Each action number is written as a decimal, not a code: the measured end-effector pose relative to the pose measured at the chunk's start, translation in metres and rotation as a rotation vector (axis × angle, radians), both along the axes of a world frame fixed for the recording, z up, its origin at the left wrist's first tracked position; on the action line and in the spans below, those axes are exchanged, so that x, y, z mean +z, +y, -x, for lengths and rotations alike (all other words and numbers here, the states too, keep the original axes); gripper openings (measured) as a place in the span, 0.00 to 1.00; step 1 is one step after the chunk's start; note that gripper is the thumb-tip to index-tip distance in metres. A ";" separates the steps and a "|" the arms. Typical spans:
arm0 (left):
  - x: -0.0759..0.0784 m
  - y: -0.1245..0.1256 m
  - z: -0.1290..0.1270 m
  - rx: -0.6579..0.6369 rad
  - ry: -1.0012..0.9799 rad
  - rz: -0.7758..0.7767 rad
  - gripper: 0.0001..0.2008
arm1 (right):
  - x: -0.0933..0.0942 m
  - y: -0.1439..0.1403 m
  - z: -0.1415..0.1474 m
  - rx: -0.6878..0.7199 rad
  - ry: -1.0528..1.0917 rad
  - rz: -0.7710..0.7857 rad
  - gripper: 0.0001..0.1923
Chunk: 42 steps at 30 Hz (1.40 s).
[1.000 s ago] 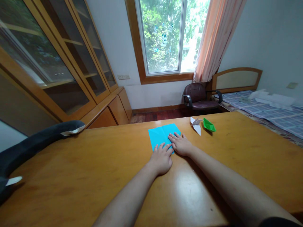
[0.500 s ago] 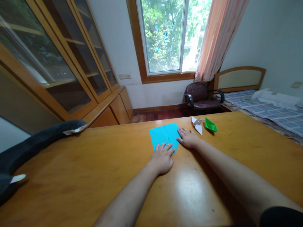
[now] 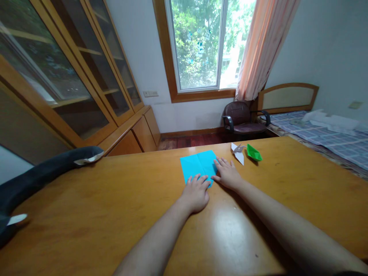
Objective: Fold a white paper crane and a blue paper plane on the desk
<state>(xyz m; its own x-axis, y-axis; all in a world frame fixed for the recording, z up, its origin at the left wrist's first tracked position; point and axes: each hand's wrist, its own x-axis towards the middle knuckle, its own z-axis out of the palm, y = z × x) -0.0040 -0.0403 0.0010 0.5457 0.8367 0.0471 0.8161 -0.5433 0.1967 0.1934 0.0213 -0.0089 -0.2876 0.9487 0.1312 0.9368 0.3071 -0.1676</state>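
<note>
Blue paper (image 3: 198, 164) is flat on the surface (image 3: 86, 214) just ahead of me. My left hand (image 3: 196, 193) presses its near edge, right hand (image 3: 228, 173) its right edge, both open-palmed, gripping nothing.

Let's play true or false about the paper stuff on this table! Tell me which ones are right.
1. Both hands press flat on the blue paper. True: the left hand on its near edge, the right hand on its right edge.
2. The green paper boat lies left of the blue paper. False: it lies to the right.
3. A white folded paper sits beside the boat. True.
4. The blue paper is crumpled into a ball. False: it lies flat, with creases.
</note>
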 end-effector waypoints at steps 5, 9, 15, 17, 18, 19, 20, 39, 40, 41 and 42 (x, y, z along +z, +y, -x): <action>-0.001 0.000 0.000 0.011 -0.004 -0.003 0.23 | 0.001 -0.009 0.000 0.087 0.070 -0.041 0.20; 0.000 0.000 0.000 0.008 -0.004 0.007 0.23 | -0.002 -0.009 0.000 0.097 0.108 -0.007 0.16; -0.001 0.000 0.000 0.014 -0.010 0.016 0.24 | -0.004 -0.013 -0.002 0.072 0.124 0.026 0.23; -0.002 0.000 0.000 0.014 -0.017 0.015 0.24 | -0.003 -0.015 -0.002 0.056 0.135 0.043 0.26; -0.003 0.001 0.001 0.012 -0.021 0.014 0.24 | -0.003 -0.016 -0.002 0.051 0.142 0.052 0.28; -0.004 0.001 0.001 0.012 -0.024 0.013 0.24 | -0.002 -0.018 -0.002 0.048 0.149 0.061 0.30; -0.004 0.001 0.001 0.011 -0.026 0.011 0.24 | -0.002 -0.019 -0.001 0.047 0.155 0.069 0.31; -0.003 0.000 0.002 0.006 -0.013 0.002 0.22 | 0.002 -0.030 -0.009 0.363 0.281 -0.004 0.17; -0.003 0.000 0.002 0.007 -0.013 0.004 0.22 | 0.003 -0.030 -0.009 0.407 0.294 0.005 0.15; -0.003 0.000 0.001 0.009 -0.014 0.004 0.22 | 0.003 -0.030 -0.009 0.429 0.302 0.016 0.16; -0.003 0.000 0.001 0.010 -0.015 0.004 0.22 | 0.004 -0.030 -0.008 0.427 0.303 0.024 0.16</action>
<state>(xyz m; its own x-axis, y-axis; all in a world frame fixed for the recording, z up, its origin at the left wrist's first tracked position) -0.0053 -0.0399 -0.0021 0.5366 0.8422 0.0521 0.8184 -0.5345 0.2108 0.2016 -0.0089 -0.0051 -0.6020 0.7589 0.2483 0.6370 0.6440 -0.4238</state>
